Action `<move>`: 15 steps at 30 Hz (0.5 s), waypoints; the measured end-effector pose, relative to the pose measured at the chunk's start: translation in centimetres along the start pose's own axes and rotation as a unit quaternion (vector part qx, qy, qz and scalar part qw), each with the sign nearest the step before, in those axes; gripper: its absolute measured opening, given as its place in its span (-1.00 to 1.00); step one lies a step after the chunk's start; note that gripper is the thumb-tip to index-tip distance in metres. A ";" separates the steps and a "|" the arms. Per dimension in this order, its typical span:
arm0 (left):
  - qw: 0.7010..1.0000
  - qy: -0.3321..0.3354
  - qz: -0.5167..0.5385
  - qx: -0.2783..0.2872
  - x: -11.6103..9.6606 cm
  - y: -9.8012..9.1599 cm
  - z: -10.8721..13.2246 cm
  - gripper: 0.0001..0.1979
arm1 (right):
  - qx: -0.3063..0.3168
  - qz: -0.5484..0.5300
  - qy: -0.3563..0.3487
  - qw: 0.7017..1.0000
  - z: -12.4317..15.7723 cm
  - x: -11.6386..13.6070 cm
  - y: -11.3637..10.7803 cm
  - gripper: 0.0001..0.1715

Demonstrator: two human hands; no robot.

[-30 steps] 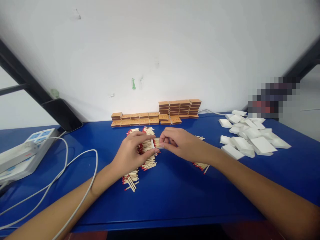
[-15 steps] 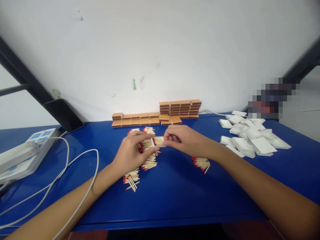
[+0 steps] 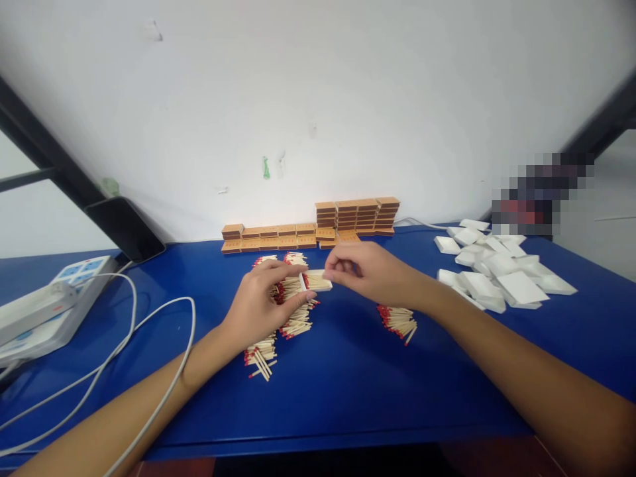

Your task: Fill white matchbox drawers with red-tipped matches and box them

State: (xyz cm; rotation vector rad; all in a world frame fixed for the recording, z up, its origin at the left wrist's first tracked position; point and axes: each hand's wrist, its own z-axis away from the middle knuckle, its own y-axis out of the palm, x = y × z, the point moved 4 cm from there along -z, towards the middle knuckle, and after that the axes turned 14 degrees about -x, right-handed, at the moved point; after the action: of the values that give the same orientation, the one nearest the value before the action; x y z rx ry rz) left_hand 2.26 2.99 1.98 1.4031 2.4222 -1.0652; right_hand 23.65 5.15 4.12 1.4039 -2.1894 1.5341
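My left hand (image 3: 265,293) grips the left end of a small white matchbox tray (image 3: 324,286) between thumb and fingers. Red-tipped matches (image 3: 314,277) lie inside the tray, heads toward the left. At the tray's right end my right hand (image 3: 356,269) is closed in a pinch; whatever sits between its fingertips is too small to make out. Piles of loose matches (image 3: 297,326) lie under and beside my left hand. A smaller heap of matches (image 3: 397,322) rests below my right wrist.
Orange matchboxes (image 3: 358,215) stand stacked in rows against the wall. Many white trays (image 3: 501,265) are heaped at the right. On the left are a power strip (image 3: 82,291), a dark phone-like slab (image 3: 126,228) and a looped white cable (image 3: 191,324) crossing my left forearm.
My right hand has risen slightly at the tray's right end, exposing more of its corner. My left hand keeps its grip on the tray.
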 end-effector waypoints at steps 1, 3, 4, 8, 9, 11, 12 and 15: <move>1.000 0.001 -0.004 -0.003 0.1 0.0 0.0 -0.61 | -0.018 0.015 0.002 1.000 -0.2 -0.5 -0.5 -0.74; 1.000 0.000 -0.015 -0.008 0.3 0.0 0.0 -0.61 | -0.052 0.074 0.007 0.996 -0.6 -2.0 -1.8 -0.75; 1.000 -0.001 -0.021 -0.010 0.4 0.0 0.1 -0.61 | -0.055 0.114 0.009 0.992 -0.8 -2.9 -2.4 -0.77; 1.000 -0.001 -0.024 -0.010 0.5 -0.1 0.1 -0.61 | 0.034 0.178 0.061 0.982 -1.1 -7.2 -3.7 -0.84; 1.000 0.002 -0.023 -0.010 0.4 -0.1 0.0 -0.61 | 0.046 0.178 0.079 0.980 -1.1 -8.0 -4.0 -0.84; 1.000 0.008 -0.020 -0.009 0.3 -0.1 0.0 -0.62 | 0.071 0.172 0.111 0.976 -0.9 -9.1 -4.4 -0.81; 1.000 0.010 -0.018 -0.009 0.3 -0.1 0.0 -0.62 | 0.088 0.167 0.122 0.974 -0.8 -9.4 -4.5 -0.79; 1.000 0.015 -0.012 -0.010 0.2 0.0 0.0 -0.63 | 0.145 0.151 0.143 0.967 -0.4 -9.9 -4.7 -0.73</move>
State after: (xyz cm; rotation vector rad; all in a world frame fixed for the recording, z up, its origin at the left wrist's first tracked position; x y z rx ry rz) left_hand 2.11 3.12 1.85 1.3961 2.4697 -1.0300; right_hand 32.50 11.22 2.02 0.8563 -2.1346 2.0837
